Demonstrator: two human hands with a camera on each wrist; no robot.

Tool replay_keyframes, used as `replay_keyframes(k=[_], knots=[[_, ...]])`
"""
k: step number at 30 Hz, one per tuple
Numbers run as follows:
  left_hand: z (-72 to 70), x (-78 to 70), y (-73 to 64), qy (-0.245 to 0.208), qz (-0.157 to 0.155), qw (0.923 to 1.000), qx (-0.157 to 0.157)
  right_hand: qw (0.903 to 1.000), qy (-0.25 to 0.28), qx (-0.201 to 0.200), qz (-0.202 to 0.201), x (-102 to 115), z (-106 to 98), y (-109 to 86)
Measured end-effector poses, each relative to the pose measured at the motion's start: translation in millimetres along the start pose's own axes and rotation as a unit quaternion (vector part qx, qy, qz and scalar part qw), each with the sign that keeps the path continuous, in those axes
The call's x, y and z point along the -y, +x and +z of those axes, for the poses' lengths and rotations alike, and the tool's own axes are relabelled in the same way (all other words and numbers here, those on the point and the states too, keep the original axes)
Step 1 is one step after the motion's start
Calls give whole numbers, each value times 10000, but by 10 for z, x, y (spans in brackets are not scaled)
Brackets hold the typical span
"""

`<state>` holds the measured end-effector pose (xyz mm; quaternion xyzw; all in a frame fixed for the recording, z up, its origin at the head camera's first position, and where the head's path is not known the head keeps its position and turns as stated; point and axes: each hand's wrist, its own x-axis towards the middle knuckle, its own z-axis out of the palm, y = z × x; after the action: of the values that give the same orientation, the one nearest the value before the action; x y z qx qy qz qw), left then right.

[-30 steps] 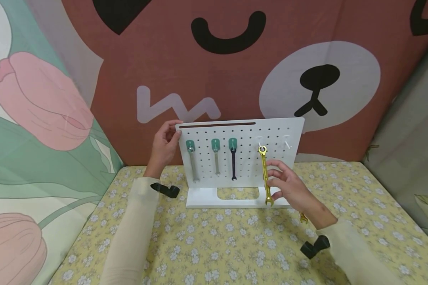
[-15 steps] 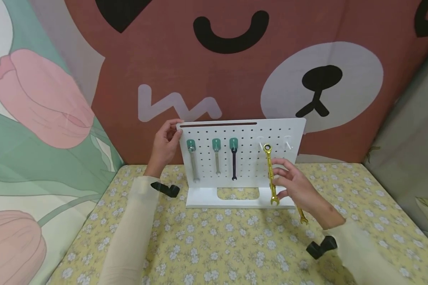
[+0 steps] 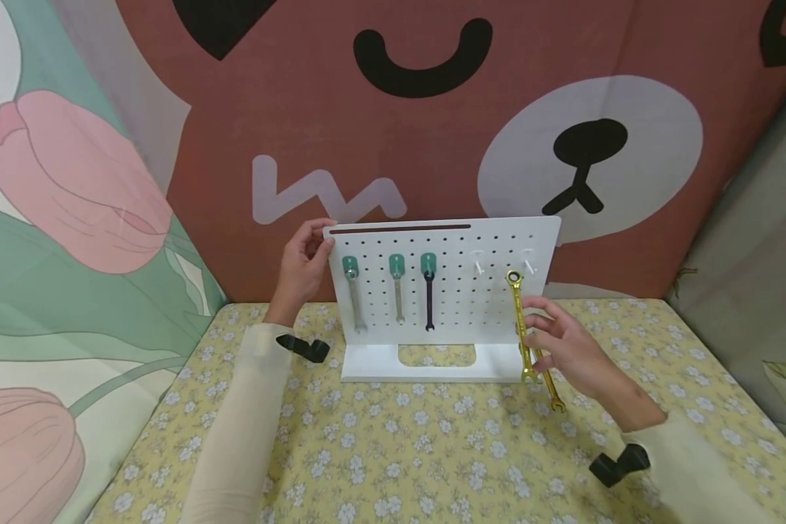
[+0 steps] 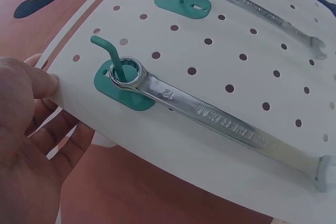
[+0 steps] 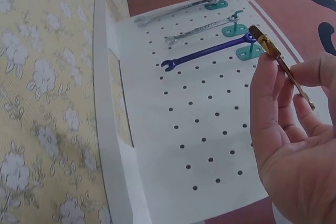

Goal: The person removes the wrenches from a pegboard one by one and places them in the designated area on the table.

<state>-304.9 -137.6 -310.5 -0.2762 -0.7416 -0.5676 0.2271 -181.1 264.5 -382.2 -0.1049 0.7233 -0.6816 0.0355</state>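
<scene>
Nearest to us, down at the lower edge, come the two pale sleeves point(image 3: 236, 429), each with a black wrist mount point(image 3: 304, 349), over the flower-print counter point(image 3: 419, 451). Right of centre, a second gold wrench point(image 3: 554, 393) slants down, its open end low, its upper part hidden; I can't tell what it leans on.

Just above, the right hand point(image 3: 573, 353) is clamped on the gold combination wrench point(image 3: 522, 324), thumb against fingers, ring end up and open end down. It's in front of the board's right side, near upright, its top tilted slightly left, with the ring just below and left of the far-right white hook point(image 3: 528, 263).

Behind it stands the white pegboard point(image 3: 458, 306) on its base point(image 3: 370, 360), mid-frame. Another white hook point(image 3: 479, 266) is bare to the left. Then the green hooks: the purple wrench point(image 3: 429, 306) on the right one, a short silver wrench point(image 3: 398, 298) on the middle one, and at far left a longer silver wrench point(image 3: 355, 302), stamped 12 in the left wrist view.

The left hand point(image 3: 303, 269) grips the board's upper left corner, thumb in front, fingers behind. Farthest back: a brown bear-face backdrop point(image 3: 432, 160), with tulips point(image 3: 85, 182) at upper left.
</scene>
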Motion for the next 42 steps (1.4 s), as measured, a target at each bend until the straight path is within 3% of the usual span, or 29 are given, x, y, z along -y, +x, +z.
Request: replay_keyframes(k=[9, 21, 36, 42], knots=[[-9, 7, -15, 47, -90, 9999, 49, 9991, -407, 91, 23, -105, -215, -136], [5, -13, -9, -36, 12, 10000, 87, 9951, -962, 55, 199, -346, -636, -280], [-8, 16, -16, -41, -54, 10000, 29, 9903, -1251, 58, 597, -595, -1025, -272], [-6, 78, -8, -38, -164, 9998, 53, 9819, -1689, -43, 857, -670, -1089, -267]])
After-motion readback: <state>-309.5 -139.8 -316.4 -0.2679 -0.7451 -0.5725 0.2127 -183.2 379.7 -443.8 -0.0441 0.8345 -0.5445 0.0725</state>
